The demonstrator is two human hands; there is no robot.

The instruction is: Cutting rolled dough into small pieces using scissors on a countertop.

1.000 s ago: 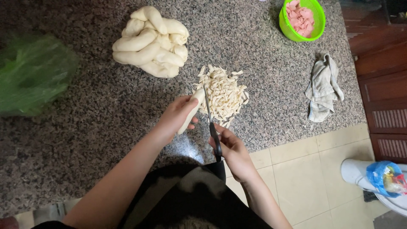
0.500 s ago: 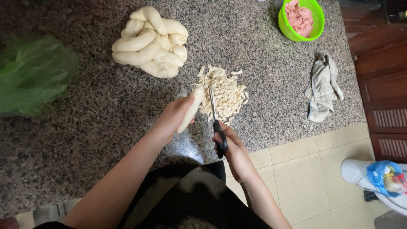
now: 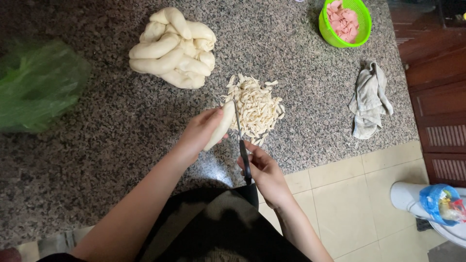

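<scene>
Dough rope & cut bits = pale cream. Counter is speckled grey/black granite. Strainer neon green w/ pink slices, scissors black.

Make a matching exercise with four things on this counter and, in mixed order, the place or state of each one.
Things:
1. dough roll
2. green basket
3. grey cloth
4. green plastic bag

Places or states:
A. crumpled near the counter's right edge
B. held in the left hand
C. at the far left
D. holds pink slices, top right

Pairs: 1-B, 2-D, 3-A, 4-C
</scene>
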